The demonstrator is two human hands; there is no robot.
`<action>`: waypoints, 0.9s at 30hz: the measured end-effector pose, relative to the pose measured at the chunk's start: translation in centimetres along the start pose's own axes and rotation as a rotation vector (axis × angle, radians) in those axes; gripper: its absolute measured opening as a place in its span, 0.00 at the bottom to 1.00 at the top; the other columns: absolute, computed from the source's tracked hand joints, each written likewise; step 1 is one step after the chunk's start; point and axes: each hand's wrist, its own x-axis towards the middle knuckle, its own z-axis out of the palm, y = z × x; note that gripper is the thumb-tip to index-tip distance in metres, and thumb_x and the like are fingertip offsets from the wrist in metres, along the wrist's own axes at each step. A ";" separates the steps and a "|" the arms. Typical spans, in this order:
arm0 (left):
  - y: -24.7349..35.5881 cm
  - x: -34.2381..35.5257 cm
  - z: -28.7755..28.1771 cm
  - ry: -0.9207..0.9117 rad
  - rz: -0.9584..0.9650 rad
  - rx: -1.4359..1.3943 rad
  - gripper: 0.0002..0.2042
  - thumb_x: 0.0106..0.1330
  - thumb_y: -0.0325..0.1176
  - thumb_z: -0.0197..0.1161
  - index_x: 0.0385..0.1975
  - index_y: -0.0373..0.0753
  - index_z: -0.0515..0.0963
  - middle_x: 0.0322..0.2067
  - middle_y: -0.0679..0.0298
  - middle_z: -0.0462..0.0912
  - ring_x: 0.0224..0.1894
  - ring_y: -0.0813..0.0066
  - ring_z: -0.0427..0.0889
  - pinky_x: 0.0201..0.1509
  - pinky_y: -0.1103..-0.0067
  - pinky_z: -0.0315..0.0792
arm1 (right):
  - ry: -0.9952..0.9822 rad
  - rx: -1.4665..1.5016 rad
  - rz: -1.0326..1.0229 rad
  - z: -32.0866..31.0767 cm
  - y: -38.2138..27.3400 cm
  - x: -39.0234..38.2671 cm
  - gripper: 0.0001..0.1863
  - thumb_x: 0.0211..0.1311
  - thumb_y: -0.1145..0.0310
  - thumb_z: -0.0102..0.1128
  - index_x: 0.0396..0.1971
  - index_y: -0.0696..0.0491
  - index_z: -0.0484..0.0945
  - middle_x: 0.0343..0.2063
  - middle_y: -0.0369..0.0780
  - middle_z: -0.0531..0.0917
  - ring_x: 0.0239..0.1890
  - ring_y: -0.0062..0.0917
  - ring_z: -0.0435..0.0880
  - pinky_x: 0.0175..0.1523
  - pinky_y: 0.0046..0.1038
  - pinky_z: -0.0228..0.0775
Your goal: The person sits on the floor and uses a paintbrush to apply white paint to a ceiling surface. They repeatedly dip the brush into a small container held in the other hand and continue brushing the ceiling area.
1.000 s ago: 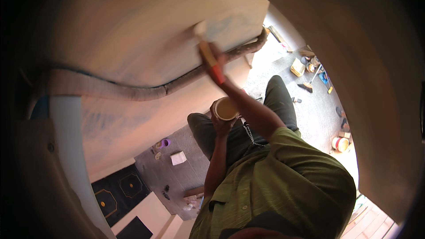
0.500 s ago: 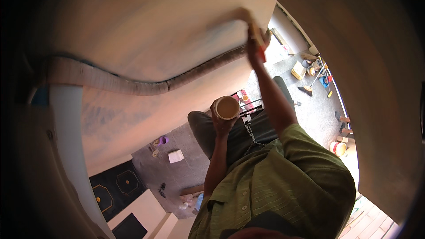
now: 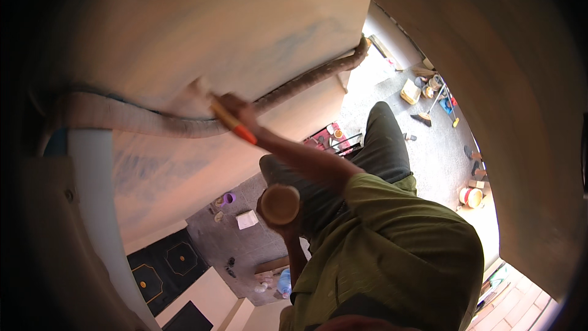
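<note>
Swept left since half a sec ago, right hand (image 3: 240, 110) grips orange-handled paintbrush (image 3: 223, 116) at moulding; left hand (image 3: 283, 224) clasps round paint tin (image 3: 280, 203). Long, even strokes work best.

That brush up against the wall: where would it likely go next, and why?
Probably a short stroke along the moulded band, I would judge. The right hand holds the brush with its bristles at the band's upper edge, while the left hand holds the small paint pot low, apart from the brush.
</note>
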 end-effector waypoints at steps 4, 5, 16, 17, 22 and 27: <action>1.8 -1.9 -4.2 0.078 0.048 0.128 0.46 0.41 0.36 0.85 0.62 0.38 0.65 0.55 0.55 0.76 0.57 0.57 0.77 0.63 0.61 0.74 | 0.036 0.088 -0.078 2.3 -2.3 1.3 0.18 0.58 0.72 0.67 0.48 0.58 0.80 0.50 0.47 0.85 0.40 0.39 0.85 0.44 0.37 0.81; 1.7 -2.4 -5.4 0.100 0.064 0.202 0.45 0.41 0.37 0.84 0.62 0.38 0.65 0.55 0.55 0.76 0.57 0.57 0.77 0.63 0.61 0.74 | 0.032 0.079 -0.091 2.2 -1.8 2.0 0.18 0.58 0.72 0.66 0.48 0.59 0.80 0.49 0.47 0.85 0.40 0.39 0.85 0.45 0.37 0.81; 2.1 -2.4 -7.5 0.133 0.083 0.235 0.47 0.46 0.44 0.83 0.63 0.35 0.62 0.54 0.53 0.75 0.55 0.55 0.80 0.60 0.61 0.78 | 0.737 -0.322 0.259 -25.5 10.8 4.8 0.10 0.67 0.67 0.66 0.41 0.59 0.84 0.26 0.37 0.82 0.30 0.17 0.79 0.37 0.23 0.73; 2.2 -1.7 -7.1 0.108 0.082 0.192 0.47 0.46 0.44 0.83 0.63 0.35 0.62 0.54 0.53 0.75 0.55 0.55 0.80 0.60 0.61 0.78 | 0.708 -0.582 0.159 -27.2 12.1 5.4 0.10 0.66 0.69 0.67 0.42 0.59 0.84 0.25 0.38 0.83 0.27 0.20 0.79 0.35 0.24 0.72; 2.0 -0.8 -6.2 0.067 0.082 0.078 0.46 0.46 0.42 0.83 0.64 0.35 0.62 0.54 0.52 0.75 0.55 0.54 0.80 0.60 0.60 0.78 | 0.571 -0.527 0.043 -18.0 10.3 4.7 0.11 0.63 0.65 0.69 0.38 0.56 0.84 0.25 0.38 0.84 0.28 0.23 0.81 0.34 0.26 0.73; 1.4 -2.3 -5.5 0.120 0.010 0.015 0.46 0.45 0.41 0.83 0.63 0.35 0.62 0.54 0.51 0.76 0.55 0.54 0.80 0.60 0.60 0.78 | 0.267 -0.117 -0.027 -2.2 2.4 0.8 0.11 0.60 0.71 0.68 0.41 0.58 0.82 0.31 0.41 0.85 0.31 0.31 0.85 0.33 0.30 0.77</action>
